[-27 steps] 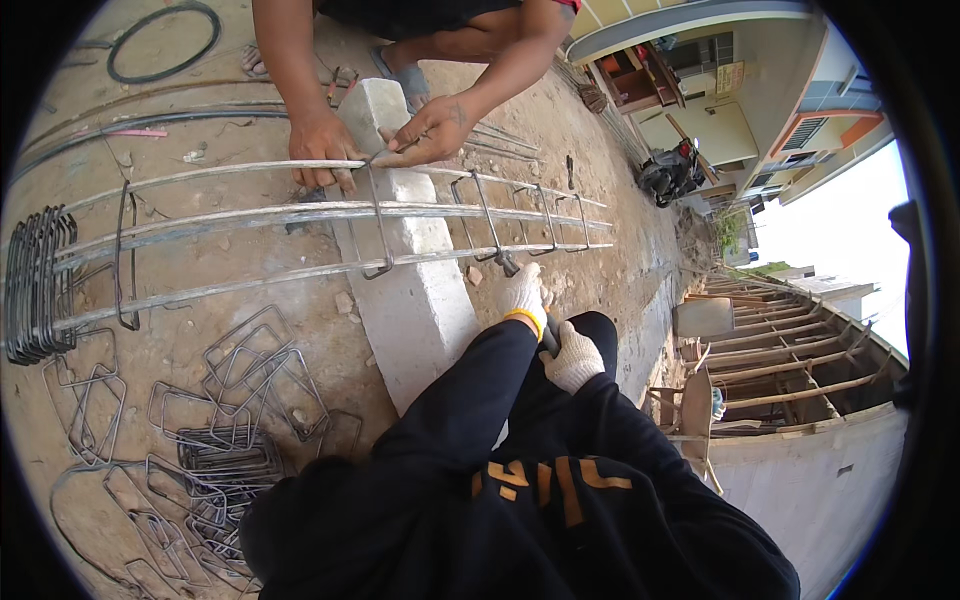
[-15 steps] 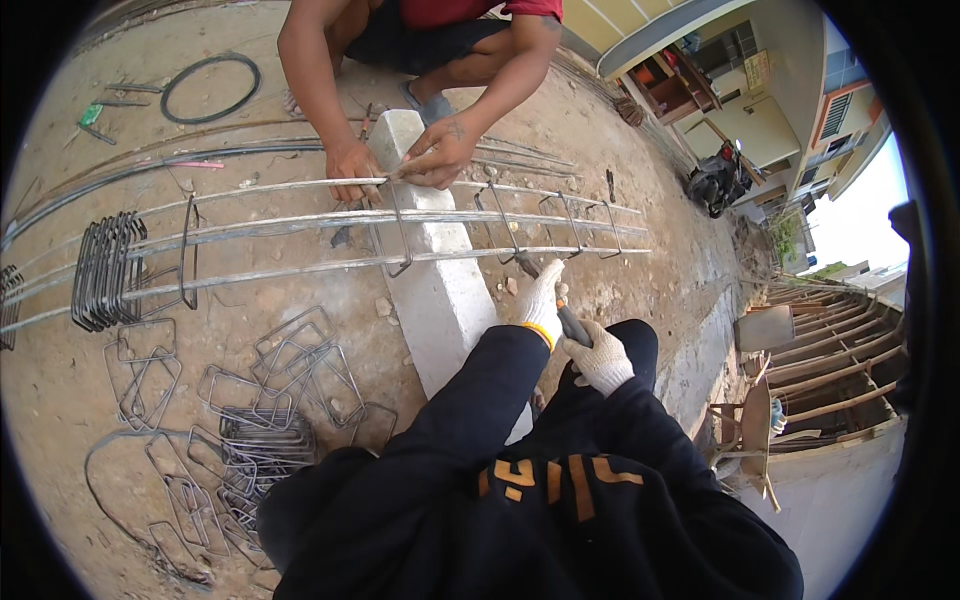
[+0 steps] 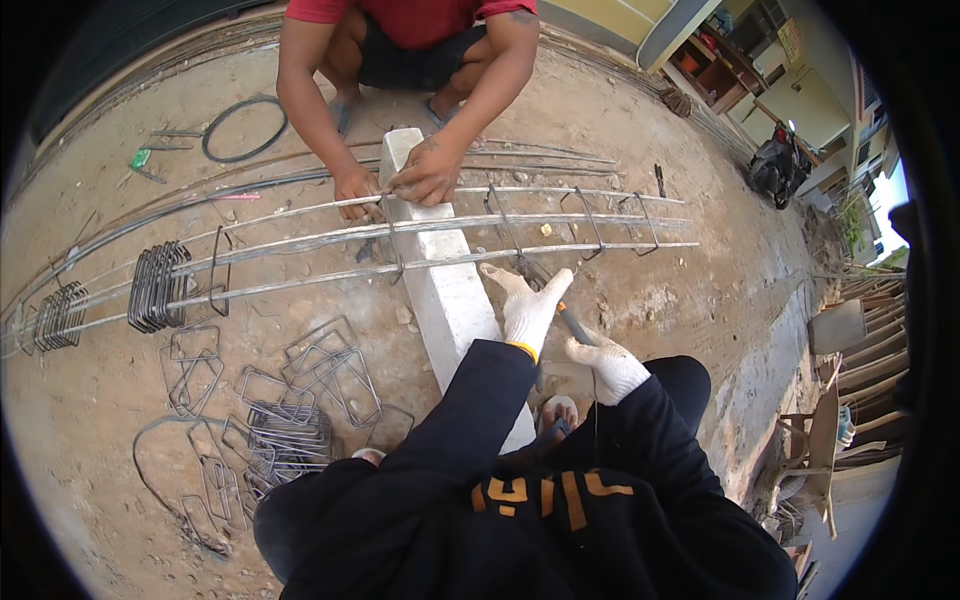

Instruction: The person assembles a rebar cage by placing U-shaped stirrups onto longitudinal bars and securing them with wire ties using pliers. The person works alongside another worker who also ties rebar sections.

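My left hand [image 3: 527,315], in a white knit glove, is open, its thumb and fingers spread beside the near long bar [image 3: 450,263]. Below it, dark pincers [image 3: 574,325] with an orange mark on the handle point toward a bent stirrup [image 3: 505,220] on the bars. My right hand [image 3: 615,370], also gloved, is closed on one pincer handle; the other handle runs partly hidden behind my left hand. Across from me, a co-worker's bare hands [image 3: 425,172] pinch at the far bar, where another stirrup [image 3: 393,240] crosses it. What they hold is too small to make out.
The bars rest across a pale concrete beam [image 3: 455,300]. Bunched stirrups [image 3: 158,288] hang on the bars at left. Loose stirrups [image 3: 290,430] lie in a heap near my left knee. A wire coil [image 3: 245,128] lies at far left; a wheelbarrow [image 3: 820,450] stands at right.
My left hand has opened off the pincers, its fingers now spread. My right hand stays on the handle. The whole view has shifted slightly; the co-worker's hands remain at the far bar.
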Action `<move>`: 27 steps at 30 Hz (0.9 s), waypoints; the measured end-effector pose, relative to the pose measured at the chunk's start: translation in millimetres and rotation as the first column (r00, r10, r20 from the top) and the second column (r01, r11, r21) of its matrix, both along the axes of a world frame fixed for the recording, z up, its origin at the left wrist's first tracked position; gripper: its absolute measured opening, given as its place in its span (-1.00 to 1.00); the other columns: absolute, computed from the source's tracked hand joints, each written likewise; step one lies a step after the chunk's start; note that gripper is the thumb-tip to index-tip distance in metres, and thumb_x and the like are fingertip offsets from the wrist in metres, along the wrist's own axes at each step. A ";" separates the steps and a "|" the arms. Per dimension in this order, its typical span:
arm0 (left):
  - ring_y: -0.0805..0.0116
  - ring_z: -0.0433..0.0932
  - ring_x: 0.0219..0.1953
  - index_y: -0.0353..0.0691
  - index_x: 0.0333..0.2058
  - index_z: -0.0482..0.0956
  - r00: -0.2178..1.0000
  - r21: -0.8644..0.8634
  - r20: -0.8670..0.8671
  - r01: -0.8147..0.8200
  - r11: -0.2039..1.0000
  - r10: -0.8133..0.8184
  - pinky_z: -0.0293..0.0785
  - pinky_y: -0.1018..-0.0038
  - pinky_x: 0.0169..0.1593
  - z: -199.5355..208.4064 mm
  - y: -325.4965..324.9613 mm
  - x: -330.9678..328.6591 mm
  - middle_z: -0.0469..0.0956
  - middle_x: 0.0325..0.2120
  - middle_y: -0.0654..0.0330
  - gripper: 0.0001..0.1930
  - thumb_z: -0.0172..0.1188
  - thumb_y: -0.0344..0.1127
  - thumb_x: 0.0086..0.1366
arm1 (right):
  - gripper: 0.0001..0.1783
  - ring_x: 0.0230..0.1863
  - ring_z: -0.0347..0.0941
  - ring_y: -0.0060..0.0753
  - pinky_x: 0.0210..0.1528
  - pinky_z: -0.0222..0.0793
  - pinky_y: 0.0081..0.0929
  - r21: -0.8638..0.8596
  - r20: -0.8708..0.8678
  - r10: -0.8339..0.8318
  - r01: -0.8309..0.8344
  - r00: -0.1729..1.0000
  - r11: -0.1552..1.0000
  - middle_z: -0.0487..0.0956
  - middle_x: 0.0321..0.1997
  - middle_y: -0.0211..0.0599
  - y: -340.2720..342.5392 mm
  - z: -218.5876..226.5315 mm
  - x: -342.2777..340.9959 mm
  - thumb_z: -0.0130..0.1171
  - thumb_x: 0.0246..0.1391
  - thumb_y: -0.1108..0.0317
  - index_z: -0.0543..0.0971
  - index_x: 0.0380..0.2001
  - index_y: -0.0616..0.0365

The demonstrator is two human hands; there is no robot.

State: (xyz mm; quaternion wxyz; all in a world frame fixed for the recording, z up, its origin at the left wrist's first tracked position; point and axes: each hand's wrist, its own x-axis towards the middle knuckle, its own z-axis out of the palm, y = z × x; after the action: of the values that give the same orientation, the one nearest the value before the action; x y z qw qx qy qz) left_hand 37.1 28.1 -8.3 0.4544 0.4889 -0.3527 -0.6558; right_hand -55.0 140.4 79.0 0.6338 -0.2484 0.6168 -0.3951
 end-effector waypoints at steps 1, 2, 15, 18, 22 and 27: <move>0.32 0.51 -0.36 -0.47 -0.06 0.45 0.998 0.007 0.052 0.027 1.000 -0.027 0.42 0.42 -0.27 -3.8 -0.2 0.5 0.58 -0.40 0.15 -0.24 0.44 0.12 0.01 | -0.35 0.00 0.36 -0.52 0.17 0.22 -0.51 0.012 0.028 -0.009 0.009 1.000 1.000 0.50 -0.01 -0.41 1.5 -3.7 -2.9 0.20 0.19 0.40 0.28 0.31 0.30; 0.34 0.51 -0.39 -0.47 -0.04 0.42 0.992 0.050 0.103 0.063 0.997 -0.068 0.41 0.43 -0.31 -5.9 -0.6 -1.6 0.58 -0.41 0.14 -0.22 0.44 0.12 0.01 | -0.37 0.02 0.36 -0.53 0.17 0.22 -0.51 0.062 0.027 -0.067 0.066 0.997 0.996 0.51 0.00 -0.41 2.7 -7.6 -4.6 0.20 0.19 0.41 0.29 0.30 0.30; 0.44 0.55 -0.44 -0.18 -0.21 0.49 0.713 0.332 -0.685 0.120 0.936 0.151 0.43 0.51 -0.40 7.3 -2.0 -11.5 0.58 -0.42 0.22 -0.69 0.39 -0.20 0.20 | -0.53 0.02 0.55 -0.01 0.10 0.41 -0.29 -0.202 -0.835 -0.026 -0.263 0.549 0.943 0.61 -0.11 0.00 1.3 -14.0 -7.6 0.21 0.07 0.30 0.53 0.08 0.12; 0.35 0.57 -0.41 -0.17 -0.23 0.50 0.648 0.310 -0.743 0.113 0.944 0.167 0.51 0.38 -0.36 -0.6 -6.0 -10.8 0.52 -0.36 0.23 -0.81 0.31 -0.30 0.26 | -0.55 -0.19 0.59 -0.26 -0.09 0.48 -0.41 -0.165 -0.708 0.048 -0.231 0.705 0.959 0.61 -0.26 -0.11 -4.1 -8.5 -16.2 0.22 0.12 0.26 0.54 0.07 0.17; 0.33 0.59 -0.29 -0.16 -0.21 0.51 0.644 0.283 -0.753 0.137 0.949 0.132 0.56 0.32 -0.30 -13.3 -10.2 -11.4 0.48 -0.34 0.22 -0.88 0.24 -0.40 0.30 | -0.64 -0.51 0.45 -0.58 -0.49 0.38 -0.60 0.139 -0.192 0.063 -0.036 0.979 0.990 0.49 -0.46 -0.40 -8.6 -0.4 -16.8 0.22 0.19 0.12 0.57 -0.17 0.21; 0.23 0.40 0.12 -0.45 0.12 0.25 0.818 0.205 -0.571 0.071 0.976 0.061 0.29 0.38 0.18 -20.1 -10.0 -10.2 0.37 0.05 -0.06 -0.27 0.39 -0.09 0.16 | -0.73 -0.41 0.60 -0.18 -0.35 0.51 -0.24 0.282 -0.921 0.335 -0.252 0.200 0.926 0.59 -0.41 -0.17 -11.0 8.3 -10.2 0.20 0.13 0.19 0.47 -0.25 0.14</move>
State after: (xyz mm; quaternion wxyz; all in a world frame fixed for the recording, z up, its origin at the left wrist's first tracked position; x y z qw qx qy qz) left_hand 26.8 18.1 -28.3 0.4815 0.3142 -0.1268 -0.8083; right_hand -65.2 129.3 87.4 0.2016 -0.5261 0.8261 -0.0145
